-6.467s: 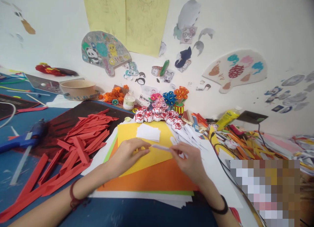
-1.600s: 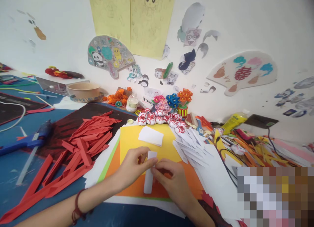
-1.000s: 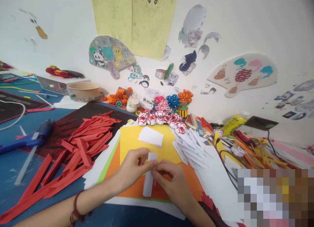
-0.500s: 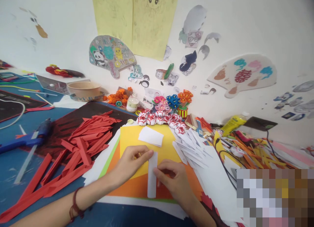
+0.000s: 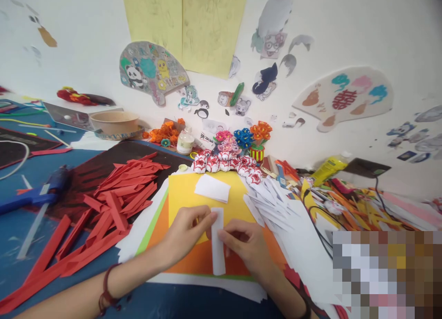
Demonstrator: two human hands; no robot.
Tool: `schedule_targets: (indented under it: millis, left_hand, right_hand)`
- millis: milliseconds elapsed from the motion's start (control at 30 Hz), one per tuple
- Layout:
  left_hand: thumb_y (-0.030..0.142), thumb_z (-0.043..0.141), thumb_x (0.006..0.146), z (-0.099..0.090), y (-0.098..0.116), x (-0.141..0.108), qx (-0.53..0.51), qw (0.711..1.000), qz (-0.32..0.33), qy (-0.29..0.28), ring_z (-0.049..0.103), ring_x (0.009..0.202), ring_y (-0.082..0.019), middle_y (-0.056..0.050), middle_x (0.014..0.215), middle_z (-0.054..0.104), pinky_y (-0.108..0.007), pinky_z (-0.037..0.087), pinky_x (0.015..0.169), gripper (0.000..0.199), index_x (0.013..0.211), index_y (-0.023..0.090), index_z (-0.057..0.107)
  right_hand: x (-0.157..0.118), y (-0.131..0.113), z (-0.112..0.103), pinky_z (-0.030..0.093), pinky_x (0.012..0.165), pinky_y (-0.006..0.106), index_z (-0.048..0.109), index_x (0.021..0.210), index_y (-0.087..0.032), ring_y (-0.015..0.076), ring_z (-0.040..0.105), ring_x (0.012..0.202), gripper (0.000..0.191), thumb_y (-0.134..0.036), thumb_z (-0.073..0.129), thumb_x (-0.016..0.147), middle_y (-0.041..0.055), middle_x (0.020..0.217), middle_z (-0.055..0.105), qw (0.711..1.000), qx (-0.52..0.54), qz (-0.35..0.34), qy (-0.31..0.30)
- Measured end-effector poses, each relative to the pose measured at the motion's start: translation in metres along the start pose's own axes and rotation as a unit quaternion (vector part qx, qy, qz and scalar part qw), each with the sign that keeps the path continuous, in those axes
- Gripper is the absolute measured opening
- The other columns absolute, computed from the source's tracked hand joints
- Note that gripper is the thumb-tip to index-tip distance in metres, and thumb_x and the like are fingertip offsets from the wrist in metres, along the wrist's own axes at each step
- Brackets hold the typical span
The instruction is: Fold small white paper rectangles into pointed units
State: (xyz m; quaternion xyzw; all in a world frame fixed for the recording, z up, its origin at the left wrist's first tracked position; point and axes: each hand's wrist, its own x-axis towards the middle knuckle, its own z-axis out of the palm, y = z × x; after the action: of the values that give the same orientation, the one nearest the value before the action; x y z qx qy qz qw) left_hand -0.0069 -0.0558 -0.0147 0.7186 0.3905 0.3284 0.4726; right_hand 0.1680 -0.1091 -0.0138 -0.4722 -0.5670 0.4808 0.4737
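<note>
A narrow white paper strip [image 5: 218,257] stands lengthwise between my hands, over yellow and orange sheets [image 5: 183,190]. Near its top, my left hand [image 5: 193,227] pinches the strip's left edge between thumb and fingers. Lower down on the right side, my right hand [image 5: 241,240] grips the strip with thumb and curled fingers. Just beyond my hands, a small stack of white paper pieces [image 5: 212,188] lies on the yellow sheet. To the right is a pile of folded white strips [image 5: 271,201].
Folded red strips [image 5: 127,185] cover the left side, near a blue glue gun [image 5: 44,194]. Red-white paper pieces [image 5: 212,164] and colourful flowers [image 5: 243,138] stand at the back by a bottle [image 5: 185,142]. A black cable [image 5: 312,222] runs at right, beside scattered paper strips.
The strip's lower end has swung slightly right, and my right hand has shifted a little up and right with it. My left hand keeps its pinch. The camera view has shifted slightly.
</note>
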Motion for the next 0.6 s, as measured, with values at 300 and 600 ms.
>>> schedule_targets:
  millis: [300,600]
  left_hand:
    - [0.046,0.044,0.095,-0.0032,0.0065,-0.0016,0.015,0.998,-0.001,-0.060,0.041,0.055,-0.009,0.003,0.060,0.051,-0.020,0.029,0.051,0.044,0.065,0.015,0.053]
    - [0.040,0.042,0.097,0.0011,0.0047,-0.0025,0.039,0.995,0.023,-0.093,0.040,0.058,-0.009,0.004,0.061,0.046,-0.021,0.029,0.055,0.041,0.065,0.015,0.049]
  right_hand:
    - [0.0000,0.0037,-0.0015,0.039,0.050,0.024,0.073,0.068,-0.020,0.0121,0.053,0.047,0.025,-0.042,0.072,0.080,-0.0013,0.054,0.059,1.000,0.005,0.022,0.005]
    - [0.0001,0.0027,-0.0039,0.037,0.051,0.024,0.072,0.064,-0.020,0.0123,0.050,0.052,0.024,-0.036,0.069,0.082,-0.0013,0.056,0.057,0.999,-0.007,0.020,0.032]
